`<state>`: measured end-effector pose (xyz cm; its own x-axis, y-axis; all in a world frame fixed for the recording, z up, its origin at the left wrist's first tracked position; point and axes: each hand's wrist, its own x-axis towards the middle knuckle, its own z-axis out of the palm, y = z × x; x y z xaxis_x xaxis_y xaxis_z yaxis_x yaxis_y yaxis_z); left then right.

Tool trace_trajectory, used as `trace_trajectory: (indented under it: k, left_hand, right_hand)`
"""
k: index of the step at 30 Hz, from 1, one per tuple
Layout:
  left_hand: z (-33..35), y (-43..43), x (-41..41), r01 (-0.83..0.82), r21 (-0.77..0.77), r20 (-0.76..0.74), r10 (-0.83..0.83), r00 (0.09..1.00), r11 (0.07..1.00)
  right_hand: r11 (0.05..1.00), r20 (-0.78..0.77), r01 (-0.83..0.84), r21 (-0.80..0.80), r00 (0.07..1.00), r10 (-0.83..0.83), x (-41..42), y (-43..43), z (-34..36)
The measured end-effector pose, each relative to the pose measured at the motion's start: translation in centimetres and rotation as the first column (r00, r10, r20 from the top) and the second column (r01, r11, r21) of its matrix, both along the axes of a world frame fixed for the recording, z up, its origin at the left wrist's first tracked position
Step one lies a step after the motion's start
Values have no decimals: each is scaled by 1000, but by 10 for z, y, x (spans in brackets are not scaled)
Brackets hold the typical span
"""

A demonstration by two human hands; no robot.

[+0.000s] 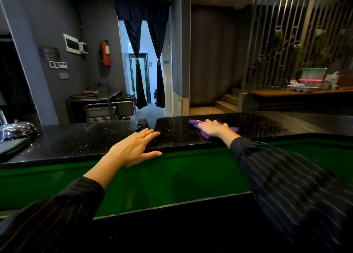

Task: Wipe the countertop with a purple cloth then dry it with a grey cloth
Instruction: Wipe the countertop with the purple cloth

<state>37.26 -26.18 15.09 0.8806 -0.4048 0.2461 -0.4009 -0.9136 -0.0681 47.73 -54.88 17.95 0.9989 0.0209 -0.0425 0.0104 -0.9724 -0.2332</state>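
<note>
A black speckled countertop (86, 140) runs across the middle of the head view. My right hand (213, 127) lies flat on a purple cloth (193, 123), pressing it onto the counter right of centre. The cloth sticks out to the left and right of the hand. My left hand (133, 147) rests open, palm down, on the counter's near edge, with the thumb over the edge. No grey cloth is in view. The counter surface to the right of the cloth looks wet and streaked.
A green lower surface (172, 180) lies between me and the counter. A shiny metal dome lid (18, 129) sits at the counter's far left. Behind are a metal trolley (108, 109), a curtained doorway, steps, and a wooden table with plastic boxes (313, 79) at right.
</note>
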Motion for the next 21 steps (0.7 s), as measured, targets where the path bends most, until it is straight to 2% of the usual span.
trace_trajectory:
  k: [5,12,18,21]
  left_hand:
    - [-1,-1,1,5,5,20,-5,1000,1000]
    - [2,-3,-1,15,42,78,-18,997,999]
    - [10,10,-6,47,61,51,-51,997,997]
    - [20,45,-10,-12,74,-5,12,1000,997]
  right_hand:
    - [993,0,113,-29,994,-113,10,-55,-5]
    - [964,18,229,-137,973,-229,-14,-3,-2]
    - [988,43,62,-140,997,-57,-21,71,-7]
    - [992,62,-20,-125,998,28,-17,103,-8]
